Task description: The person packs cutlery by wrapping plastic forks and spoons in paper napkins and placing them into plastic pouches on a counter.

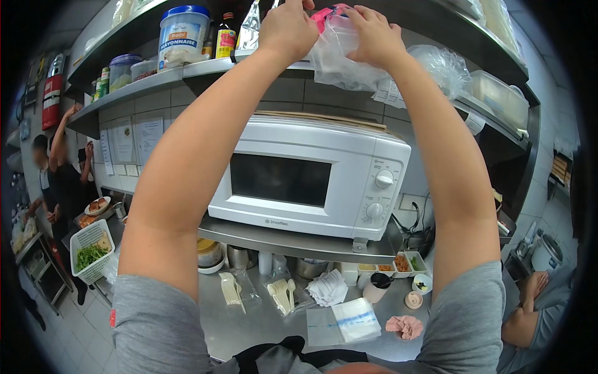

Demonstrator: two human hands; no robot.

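Note:
Both arms reach up to the shelf above a white microwave (305, 177). My left hand (288, 31) is closed at the left side of a clear plastic bag (342, 62) with a pink edge; its fingertips are partly cut off by the frame's top. On the bag's right side rests my right hand (377, 37), its fingers spread over the plastic. The bag hangs a little over the shelf's front edge. Left of my left hand stand a silver pouch (250, 28), a sauce bottle (225, 37) and a mayonnaise tub (183, 37).
Below the microwave, a steel counter (261, 336) holds bagged plastic cutlery (283, 295), napkins (328, 288), a pink cloth (404, 326) and small food containers (402, 263). Other people stand at the far left; a co-worker's folded arms (526, 311) are at the right.

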